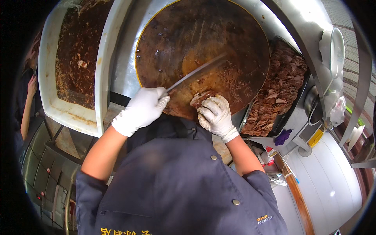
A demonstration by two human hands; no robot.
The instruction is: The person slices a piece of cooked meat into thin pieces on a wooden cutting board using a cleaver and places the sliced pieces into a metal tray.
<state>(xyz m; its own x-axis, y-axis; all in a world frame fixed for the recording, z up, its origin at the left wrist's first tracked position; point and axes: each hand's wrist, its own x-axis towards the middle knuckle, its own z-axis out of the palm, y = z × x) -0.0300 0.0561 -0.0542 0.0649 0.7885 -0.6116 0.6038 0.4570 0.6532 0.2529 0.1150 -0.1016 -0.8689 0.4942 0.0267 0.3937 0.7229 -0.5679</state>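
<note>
My left hand (142,108), in a white glove, grips the handle of a knife. The knife's blade (196,71) shows nearly edge-on and slightly blurred, slanting up and right over a thick round wooden chopping block (176,38). In a stained white glove, my right hand (216,116) holds a piece of brown cooked meat (201,98) against the block's near edge, its fingers curled over and partly hiding it. Small meat scraps lie around it. Beside the block on the right, sliced brown meat (276,91) is laid in overlapping rows in a black tray (304,80).
A white tub (101,73) with dark, reddish-brown contents stands left of the block. At right are a white bowl (337,53), a metal pot (311,97) and a purple cloth (283,137). Another person's arm (29,100) shows at far left.
</note>
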